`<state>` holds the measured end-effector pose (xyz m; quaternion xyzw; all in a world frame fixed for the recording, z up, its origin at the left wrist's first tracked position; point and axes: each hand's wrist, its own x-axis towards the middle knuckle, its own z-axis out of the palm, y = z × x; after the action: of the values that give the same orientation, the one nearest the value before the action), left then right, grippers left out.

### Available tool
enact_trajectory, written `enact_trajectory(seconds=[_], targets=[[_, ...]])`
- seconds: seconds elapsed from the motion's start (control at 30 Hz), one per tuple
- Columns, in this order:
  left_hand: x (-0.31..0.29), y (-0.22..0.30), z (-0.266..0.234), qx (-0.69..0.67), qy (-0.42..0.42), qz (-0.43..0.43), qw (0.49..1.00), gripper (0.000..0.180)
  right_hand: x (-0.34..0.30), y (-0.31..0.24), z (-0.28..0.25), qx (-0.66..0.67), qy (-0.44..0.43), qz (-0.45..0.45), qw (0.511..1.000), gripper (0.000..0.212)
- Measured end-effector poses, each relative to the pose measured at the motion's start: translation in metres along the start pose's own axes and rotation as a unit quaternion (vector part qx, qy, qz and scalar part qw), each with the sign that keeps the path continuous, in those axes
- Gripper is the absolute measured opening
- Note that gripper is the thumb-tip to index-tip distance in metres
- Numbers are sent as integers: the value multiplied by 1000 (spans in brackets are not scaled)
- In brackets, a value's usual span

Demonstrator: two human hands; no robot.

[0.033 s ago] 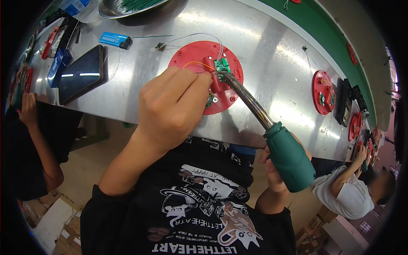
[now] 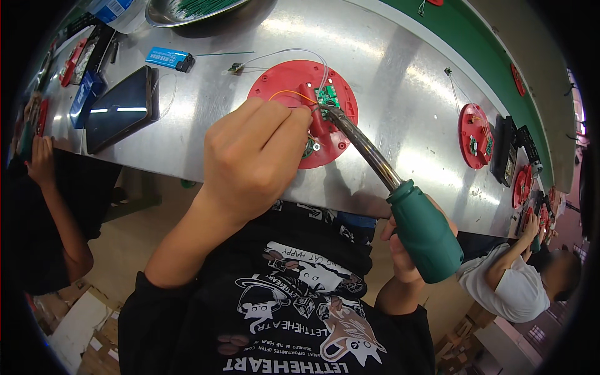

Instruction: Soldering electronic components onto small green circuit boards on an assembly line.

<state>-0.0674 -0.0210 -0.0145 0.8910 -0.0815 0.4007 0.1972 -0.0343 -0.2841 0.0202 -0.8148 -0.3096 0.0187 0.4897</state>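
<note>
A round red plastic housing (image 2: 261,84) lies on the metal table, carrying a small green circuit board (image 2: 327,95) with thin orange and white wires. My left hand (image 2: 253,156) is closed in a pinch at the board's left side, on what looks like a thin wire; the fingertips are mostly hidden. In my right hand (image 2: 403,256) is a soldering iron (image 2: 425,231) with a green handle, largely covering the fingers. Its bent metal tip touches or nearly touches the board's lower edge, close to the left fingertips.
To the left are a dark phone (image 2: 120,109), a blue lighter (image 2: 169,59) and a blue box (image 2: 87,100). A metal bowl (image 2: 181,24) of green sticks stands behind. Another red housing (image 2: 470,134) lies right. Co-workers sit either side, one with a hand (image 2: 42,162) at the left.
</note>
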Motion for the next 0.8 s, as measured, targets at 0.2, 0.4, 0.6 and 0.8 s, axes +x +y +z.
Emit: enact_trajectory(seconds=[0.2,0.4,0.6,0.8], targets=[[-1,0,-1,6,1,5,1000,22,-6,8,-2,60,0,32,998,28],[-1,0,0,9,2,4,1000,24,-17,13,0,214,67,66,972,39],[0,-1,0,12,1,10,1000,24,-19,20,-1,237,66,51,968,50],[0,2,-5,15,-19,-2,1000,23,-18,20,-5,240,40,72,967,49]])
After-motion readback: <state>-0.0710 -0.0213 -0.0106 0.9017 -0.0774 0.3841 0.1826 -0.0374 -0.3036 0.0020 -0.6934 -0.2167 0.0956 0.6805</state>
